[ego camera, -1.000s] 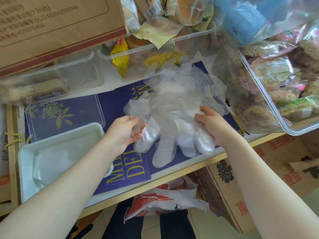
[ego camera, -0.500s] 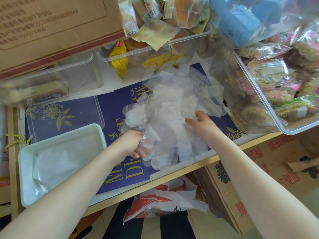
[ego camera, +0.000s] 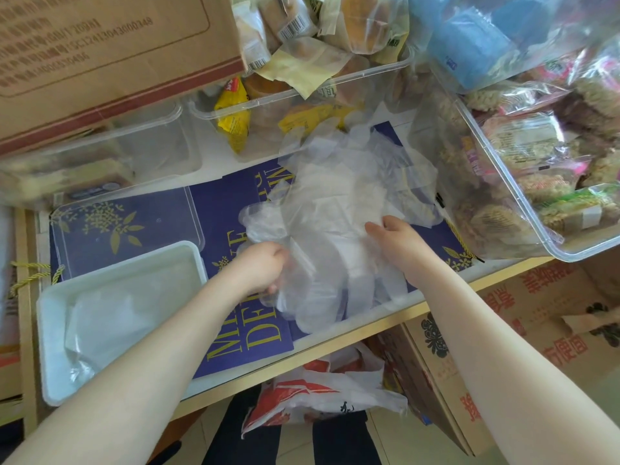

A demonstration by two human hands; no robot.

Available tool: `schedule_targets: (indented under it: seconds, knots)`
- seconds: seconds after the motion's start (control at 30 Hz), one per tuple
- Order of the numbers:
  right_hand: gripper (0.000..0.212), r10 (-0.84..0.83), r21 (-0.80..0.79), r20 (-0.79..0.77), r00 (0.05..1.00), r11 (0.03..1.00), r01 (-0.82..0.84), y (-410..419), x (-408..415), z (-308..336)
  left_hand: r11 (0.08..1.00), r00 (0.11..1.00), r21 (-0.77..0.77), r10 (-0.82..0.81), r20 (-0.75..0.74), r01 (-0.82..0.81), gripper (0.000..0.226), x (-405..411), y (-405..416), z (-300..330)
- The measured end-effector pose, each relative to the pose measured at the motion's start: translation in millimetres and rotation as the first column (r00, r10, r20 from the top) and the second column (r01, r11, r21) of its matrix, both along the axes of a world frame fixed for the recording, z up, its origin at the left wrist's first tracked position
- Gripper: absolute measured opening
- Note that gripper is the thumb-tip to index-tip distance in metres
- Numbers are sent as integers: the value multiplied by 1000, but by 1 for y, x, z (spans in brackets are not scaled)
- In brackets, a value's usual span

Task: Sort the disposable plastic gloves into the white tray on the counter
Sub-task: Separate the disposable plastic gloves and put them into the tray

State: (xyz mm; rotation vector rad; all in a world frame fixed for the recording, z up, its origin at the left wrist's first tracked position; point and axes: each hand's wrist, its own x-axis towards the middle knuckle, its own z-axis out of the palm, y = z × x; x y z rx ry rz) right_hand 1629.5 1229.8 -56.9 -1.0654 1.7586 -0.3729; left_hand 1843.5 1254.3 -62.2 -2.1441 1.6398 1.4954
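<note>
The pile of gloves (ego camera: 339,209) lies on a dark blue sheet (ego camera: 228,209) on the table (ego camera: 335,344), between the two hands. The gloves are clear, thin plastic, stacked loosely. The finger ends of the nearest gloves point toward the near table edge; the cuffs lie toward the far side, so the long axis of the pile runs near to far, slightly tilted to the right at the far end.

The left hand (ego camera: 261,270) is curled and grips the left near edge of the pile. The right hand (ego camera: 396,236) pinches the plastic at the right side of the pile with bent fingers.

The white tray (ego camera: 50,330) sits at the left near corner of the table, well apart from the pile. At least one clear glove lies flat inside it.

Readable writing: gold capitals on the blue sheet, partly covered, show "DE" on the near line; the rest cannot be read in full. The cardboard box (ego camera: 100,45) at the far left carries printed digits, blurred. A clear bin (ego camera: 503,196) at the right holds wrapped noodle cakes. A carton (ego camera: 536,330) under the table bears red Chinese characters.
</note>
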Motion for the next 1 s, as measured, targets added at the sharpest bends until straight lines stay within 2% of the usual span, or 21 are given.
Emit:
schedule_targets:
  seconds: [0.07,0.1,0.13,0.2,0.23,0.27,0.33,0.4,0.47,0.57,0.67,0.73,0.9,1.0]
  knots:
    - [28,4,-12,-35,999,1000,-5,-2,-6,-1,990,978,-77,-103,179,118,50,11,-6,13]
    - [27,7,-11,-58,998,1000,-8,-3,-8,-1,972,951,-180,-94,293,152,52,18,-9,19]
    - [24,7,-5,-68,998,1000,-7,-4,-9,-2,939,931,-300,-51,361,168,46,23,-11,24]
    - [32,7,-3,-84,996,1000,-8,-5,-8,-2,866,923,-458,-11,385,201,34,29,-14,27]
    - [37,3,-3,-94,996,1000,-3,-5,-6,-2,861,912,-436,-74,403,263,48,31,-16,23]
    - [39,-6,-2,-91,996,1000,6,-5,-5,-3,863,893,-380,-159,420,332,71,32,-19,18]
    - [38,-26,-2,-90,996,1000,26,-6,-4,-6,863,852,-263,-294,433,431,108,33,-25,6]
    - [34,-34,-12,-92,995,999,33,-5,-2,-8,856,840,-219,-354,412,468,120,35,-32,-2]
    - [28,-30,-17,-89,996,999,29,-5,-1,-10,847,861,-267,-349,370,459,123,36,-36,-2]
    - [21,-42,-20,-83,996,999,41,-5,-1,-10,841,912,-372,-303,275,392,114,41,-40,4]
    - [21,-72,-22,-47,996,997,71,-8,1,-12,842,883,-311,-344,320,441,86,47,-40,2]
    - [20,-65,-19,-21,998,998,65,-10,6,-13,861,881,-285,-315,354,422,72,44,-42,-2]
    - [28,-68,-50,63,996,996,71,-7,24,-15,906,898,-205,-291,331,370,54,31,-47,-10]
    - [26,-21,-81,115,993,996,30,-4,21,-16,926,929,-209,-254,267,313,26,34,-49,-11]
